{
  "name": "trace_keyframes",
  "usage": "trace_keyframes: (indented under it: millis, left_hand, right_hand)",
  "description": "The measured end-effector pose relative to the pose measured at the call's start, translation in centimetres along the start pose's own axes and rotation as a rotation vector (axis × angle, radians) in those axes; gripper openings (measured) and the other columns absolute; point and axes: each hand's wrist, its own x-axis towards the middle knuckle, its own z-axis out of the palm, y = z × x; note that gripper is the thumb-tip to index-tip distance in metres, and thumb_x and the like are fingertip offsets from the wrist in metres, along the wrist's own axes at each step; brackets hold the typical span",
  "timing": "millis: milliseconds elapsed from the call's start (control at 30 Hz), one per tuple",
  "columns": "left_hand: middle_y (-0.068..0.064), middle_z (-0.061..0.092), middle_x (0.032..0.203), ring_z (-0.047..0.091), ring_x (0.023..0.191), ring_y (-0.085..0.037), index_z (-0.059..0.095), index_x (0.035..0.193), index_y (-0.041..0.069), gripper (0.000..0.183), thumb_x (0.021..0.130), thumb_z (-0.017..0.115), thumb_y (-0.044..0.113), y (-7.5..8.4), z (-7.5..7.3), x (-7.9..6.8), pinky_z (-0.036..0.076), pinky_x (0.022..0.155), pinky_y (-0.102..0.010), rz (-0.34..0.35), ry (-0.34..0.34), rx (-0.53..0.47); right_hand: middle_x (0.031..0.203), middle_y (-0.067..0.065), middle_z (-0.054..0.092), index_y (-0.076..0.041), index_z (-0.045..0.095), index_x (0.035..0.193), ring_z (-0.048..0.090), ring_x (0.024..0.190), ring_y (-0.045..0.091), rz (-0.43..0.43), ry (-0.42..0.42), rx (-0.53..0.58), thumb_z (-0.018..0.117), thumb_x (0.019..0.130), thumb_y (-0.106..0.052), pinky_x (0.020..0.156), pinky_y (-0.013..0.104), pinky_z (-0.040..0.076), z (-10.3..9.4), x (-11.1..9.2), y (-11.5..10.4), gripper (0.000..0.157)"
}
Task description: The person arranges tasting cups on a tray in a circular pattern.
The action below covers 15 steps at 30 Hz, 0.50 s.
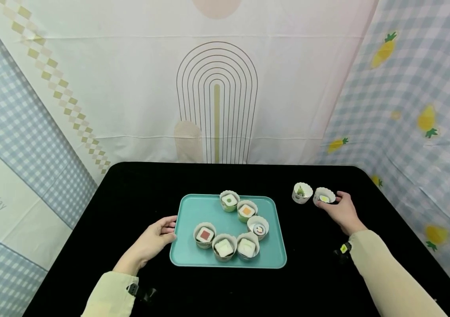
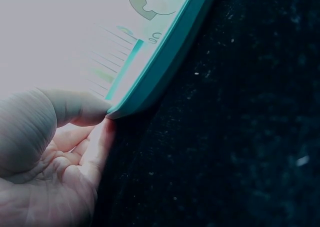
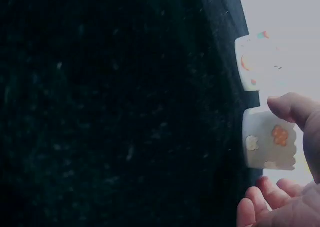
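My left hand (image 1: 154, 236) pinches the left rim of a turquoise tray (image 1: 193, 207). Thumb and finger meet at the tray's edge (image 2: 135, 89) in the left wrist view. Over at the right, my right hand (image 1: 343, 213) is around a small scalloped paper cup (image 1: 318, 193) holding a white piece with a yellow centre. In the right wrist view its thumb is by one side of this patterned cup (image 3: 270, 139), while the fingers stand a little apart from the other side. Beside it stands another scalloped cup (image 1: 299, 198) with something green inside.
Several filled paper cups stand on the tray, among them one with a red-topped piece (image 1: 206, 235) and one with an orange-topped piece (image 1: 246, 211). The tray lies on a black-covered table (image 1: 141, 189). Patterned curtains (image 1: 288, 88) hang behind and at both sides.
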Motion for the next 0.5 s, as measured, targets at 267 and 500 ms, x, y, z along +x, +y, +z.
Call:
trace_keyframes:
  millis: [267, 500]
  left_hand:
    - [-0.009, 0.053, 0.124, 0.054, 0.107, -0.023, 0.045, 0.143, 0.013, 0.054, 0.093, 0.062, 0.006, 0.03, -0.01, 0.00, 0.049, 0.089, -0.040, -0.006, 0.002, 0.009]
    - [-0.008, 0.054, 0.123, 0.054, 0.107, -0.022, 0.046, 0.143, 0.014, 0.054, 0.092, 0.062, 0.005, -0.31, -0.04, 0.24, 0.049, 0.090, -0.040, -0.014, 0.008, 0.016]
  right_hand:
    - [0.141, 0.033, 0.030, 0.008, 0.015, 0.149, 0.041, 0.122, 0.044, -0.060, -0.100, 0.037, 0.064, 0.093, -0.038, 0.094, 0.051, 0.043, -0.29, 0.12, 0.62, 0.088]
    - [0.147, 0.031, 0.022, 0.006, 0.011, 0.150, 0.036, 0.126, 0.045, -0.017, -0.168, 0.041, 0.062, 0.092, -0.048, 0.096, 0.054, 0.041, -0.70, 0.34, 0.47, 0.094]
